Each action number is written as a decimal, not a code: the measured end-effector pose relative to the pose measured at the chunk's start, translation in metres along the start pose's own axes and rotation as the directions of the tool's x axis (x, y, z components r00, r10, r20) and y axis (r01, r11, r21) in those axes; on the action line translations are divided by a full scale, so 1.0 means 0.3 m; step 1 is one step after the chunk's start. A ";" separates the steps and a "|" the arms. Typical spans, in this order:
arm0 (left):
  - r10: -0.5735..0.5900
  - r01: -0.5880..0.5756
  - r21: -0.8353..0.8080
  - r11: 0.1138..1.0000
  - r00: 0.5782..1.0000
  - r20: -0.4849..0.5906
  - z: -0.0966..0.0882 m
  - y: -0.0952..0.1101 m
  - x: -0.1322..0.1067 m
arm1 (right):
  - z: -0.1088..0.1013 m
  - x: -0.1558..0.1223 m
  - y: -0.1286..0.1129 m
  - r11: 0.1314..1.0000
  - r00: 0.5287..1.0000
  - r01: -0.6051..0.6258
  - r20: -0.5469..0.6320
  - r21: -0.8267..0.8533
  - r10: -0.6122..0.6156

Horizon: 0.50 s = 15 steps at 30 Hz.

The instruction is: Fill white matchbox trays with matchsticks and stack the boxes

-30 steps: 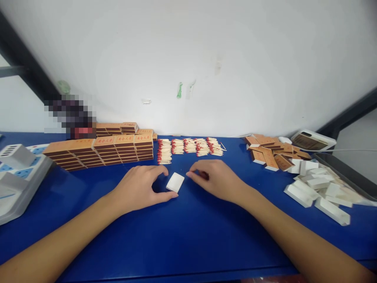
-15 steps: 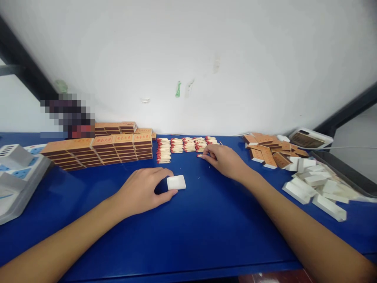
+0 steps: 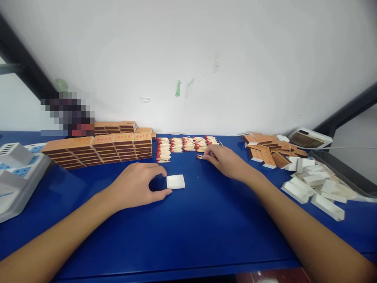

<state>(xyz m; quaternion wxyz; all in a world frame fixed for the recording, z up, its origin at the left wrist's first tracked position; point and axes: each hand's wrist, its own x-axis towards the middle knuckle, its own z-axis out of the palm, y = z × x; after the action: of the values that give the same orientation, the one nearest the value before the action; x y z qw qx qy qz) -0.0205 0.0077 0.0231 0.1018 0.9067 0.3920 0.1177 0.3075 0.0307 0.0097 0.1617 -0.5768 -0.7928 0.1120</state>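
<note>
A small white matchbox tray (image 3: 176, 182) lies on the blue table in front of me. My left hand (image 3: 144, 184) is at its left end, thumb and fingers apart in a curve; the fingertips are at the tray's corners, and I cannot tell whether they touch it. Farther right, my right hand (image 3: 220, 159) pinches a few red-tipped matches (image 3: 199, 157) between thumb and fingers, just in front of the rows. Those rows are bundles of matches (image 3: 176, 145) laid side by side near the wall.
Stacked brown matchboxes (image 3: 118, 147) stand left of the matches. Loose matchbox sleeves (image 3: 266, 151) and a heap of white trays (image 3: 312, 181) lie at the right, beside a dark phone-like slab (image 3: 347, 173). A power strip (image 3: 20, 177) sits at the left edge.
My left hand has drawn back slightly to the left from the tray, which stays almost in place. My right hand has barely shifted, and more of the pinched matches shows.
</note>
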 end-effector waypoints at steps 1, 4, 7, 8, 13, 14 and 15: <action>0.009 -0.009 -0.010 1.000 1.000 -0.004 -0.001 0.000 0.001 | -0.002 -0.002 -0.004 1.000 1.000 0.010 -0.014 0.008 -0.009; 0.033 -0.034 -0.037 0.999 0.999 -0.008 0.005 0.002 0.003 | -0.001 -0.013 -0.029 0.998 0.998 0.031 -0.049 0.063 -0.028; 0.031 -0.031 -0.050 0.998 0.999 -0.012 0.017 0.007 0.003 | 0.011 -0.031 -0.077 0.985 0.997 0.062 -0.058 0.159 -0.053; 0.024 -0.025 -0.051 0.998 1.000 -0.017 0.022 0.009 0.003 | 0.016 -0.039 -0.097 0.979 0.997 0.070 -0.046 0.191 -0.062; 0.060 -0.061 -0.046 0.997 0.998 -0.020 0.034 0.021 0.006 | 0.027 -0.080 -0.195 0.952 0.993 0.088 0.056 0.294 -0.109; 0.074 -0.074 -0.049 0.996 0.997 -0.014 0.034 0.023 0.007 | 0.028 -0.086 -0.208 0.949 0.991 0.092 0.062 0.302 -0.115; 0.082 -0.082 -0.054 0.995 0.997 -0.011 0.034 0.023 0.009 | 0.030 -0.091 -0.219 0.946 0.990 0.096 0.065 0.311 -0.122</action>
<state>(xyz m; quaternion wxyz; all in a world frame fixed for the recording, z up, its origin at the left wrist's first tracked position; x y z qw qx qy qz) -0.0109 0.0039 0.0155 0.1198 0.9183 0.3516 0.1366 0.2542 -0.0156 0.0219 0.2220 -0.4949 -0.8025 0.2486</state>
